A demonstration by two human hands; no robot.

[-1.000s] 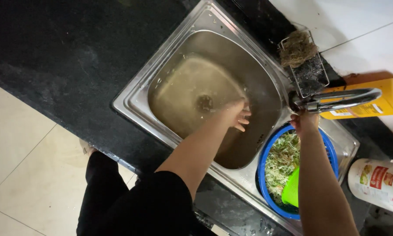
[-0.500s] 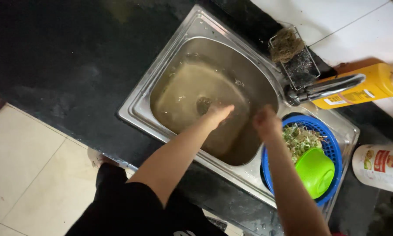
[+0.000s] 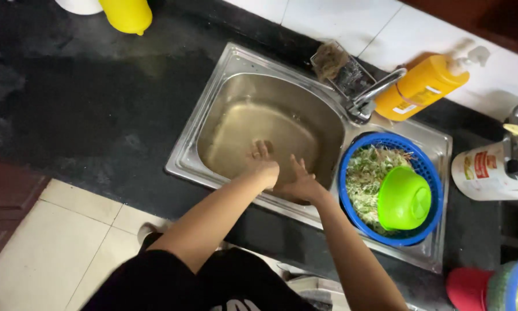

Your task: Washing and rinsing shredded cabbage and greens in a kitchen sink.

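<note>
Black counter (image 3: 86, 109) — sink (image 3: 213, 115), orange bottle (image 3: 420, 86)

Bare forearms, no sleeves reaching them — black clothing with a white mark below.

A black stone countertop (image 3: 69, 109) with a mottled, damp-looking surface runs across the frame. Behind it stands a white tiled wall (image 3: 339, 17) with thin grout lines. Below, a pale beige tiled floor (image 3: 46, 247) adjoins a dark reddish-brown wooden panel (image 3: 5, 201) at left.
</note>
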